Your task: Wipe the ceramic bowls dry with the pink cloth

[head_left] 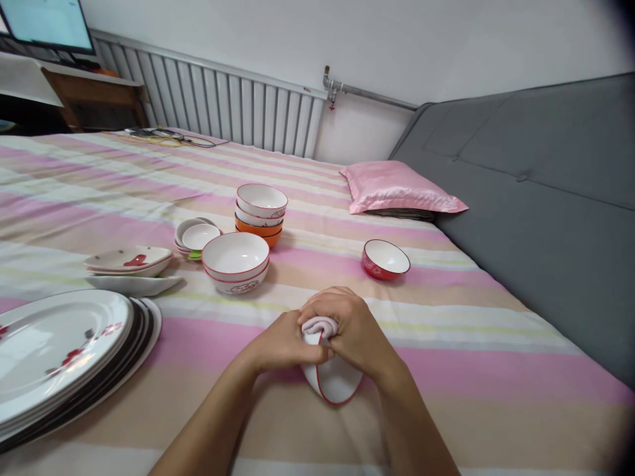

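Left hand [278, 342] and right hand [350, 320] grip tilted bowl [341, 383] and cloth [320, 324].

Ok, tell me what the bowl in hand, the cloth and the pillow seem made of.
Bowl: likely glazed ceramic, going by its smooth white inside, though hard plastic could look similar.
Cloth: soft, matt fabric, since it bunches into thick folds; fibre unclear.
Pillow: satin-like cover, shown by its sheen; silk or synthetic, I can't tell.

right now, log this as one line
left hand: holds tilted bowl | right hand: holds cloth against bowl | red bowl: upright
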The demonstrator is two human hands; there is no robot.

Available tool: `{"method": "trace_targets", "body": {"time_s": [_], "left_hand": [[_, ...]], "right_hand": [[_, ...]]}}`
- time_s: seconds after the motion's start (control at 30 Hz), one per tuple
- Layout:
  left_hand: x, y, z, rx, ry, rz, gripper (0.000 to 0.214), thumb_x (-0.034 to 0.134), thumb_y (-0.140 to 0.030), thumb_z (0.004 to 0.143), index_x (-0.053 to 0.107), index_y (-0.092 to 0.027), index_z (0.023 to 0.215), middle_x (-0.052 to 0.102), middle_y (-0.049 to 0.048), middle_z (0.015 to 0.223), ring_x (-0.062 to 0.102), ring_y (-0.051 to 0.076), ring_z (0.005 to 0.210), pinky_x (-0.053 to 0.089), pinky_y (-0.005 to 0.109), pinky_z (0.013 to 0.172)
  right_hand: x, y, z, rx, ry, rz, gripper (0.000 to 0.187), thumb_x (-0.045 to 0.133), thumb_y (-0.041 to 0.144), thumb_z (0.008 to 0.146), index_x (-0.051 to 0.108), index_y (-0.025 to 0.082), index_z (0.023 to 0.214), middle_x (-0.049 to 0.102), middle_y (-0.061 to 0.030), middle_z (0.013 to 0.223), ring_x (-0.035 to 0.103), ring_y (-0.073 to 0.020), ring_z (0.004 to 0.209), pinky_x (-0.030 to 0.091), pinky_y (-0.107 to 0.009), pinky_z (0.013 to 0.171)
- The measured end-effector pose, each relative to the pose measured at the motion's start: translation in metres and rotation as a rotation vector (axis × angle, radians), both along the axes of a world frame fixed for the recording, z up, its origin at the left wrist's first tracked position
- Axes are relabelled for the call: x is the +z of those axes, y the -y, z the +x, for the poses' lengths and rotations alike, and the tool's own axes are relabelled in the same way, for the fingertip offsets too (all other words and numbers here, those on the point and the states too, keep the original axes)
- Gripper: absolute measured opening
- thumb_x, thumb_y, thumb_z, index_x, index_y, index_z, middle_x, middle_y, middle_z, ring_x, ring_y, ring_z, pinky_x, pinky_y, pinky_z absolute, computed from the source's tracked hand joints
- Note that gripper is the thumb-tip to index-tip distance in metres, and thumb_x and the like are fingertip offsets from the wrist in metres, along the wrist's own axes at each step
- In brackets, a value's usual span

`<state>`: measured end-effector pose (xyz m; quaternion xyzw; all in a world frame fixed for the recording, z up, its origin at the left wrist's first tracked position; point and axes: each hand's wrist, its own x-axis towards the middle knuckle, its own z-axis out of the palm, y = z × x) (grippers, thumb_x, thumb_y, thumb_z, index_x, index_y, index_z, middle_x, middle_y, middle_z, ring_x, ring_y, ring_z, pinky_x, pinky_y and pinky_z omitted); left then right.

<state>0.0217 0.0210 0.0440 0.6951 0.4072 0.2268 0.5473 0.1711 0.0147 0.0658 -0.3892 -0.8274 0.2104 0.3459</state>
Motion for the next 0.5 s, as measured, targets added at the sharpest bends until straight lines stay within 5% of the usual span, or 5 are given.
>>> {"method": "trace_targets", "body": {"time_s": [0.27, 0.5], "left_hand": [[-0.012, -0.007, -0.001, 0.093, 0.154, -0.086, 0.025, 0.059, -0.026, 0.065, 0.062, -0.015, 0.088, 0.06, 0.0018, 0.082, 0.053, 0.02, 0.08, 0.039, 0.027, 0.069], [-0.022, -0.008, -0.003, 0.267, 0.389, -0.296, 0.045, 0.061, -0.03, 0.071, 0.058, -0.011, 0.112, 0.067, 0.0103, 0.099, 0.06, 0.025, 0.087, 0.045, 0.032, 0.074]], "right_hand": [[0.006, 0.0, 0.007, 0.024, -0.332, -0.098, 0.035, 0.055, 0.001, 0.065, 0.074, 0.027, 0.079, 0.073, 0.0008, 0.089, 0.064, -0.0212, 0.099, 0.046, -0.036, 0.092], [0.003, -0.01, 0.017, -0.471, -0.939, -0.242, 0.027, 0.065, 0.018, 0.066, 0.055, 0.022, 0.09, 0.07, -0.0044, 0.098, 0.065, -0.0193, 0.084, 0.051, -0.03, 0.069]]}}
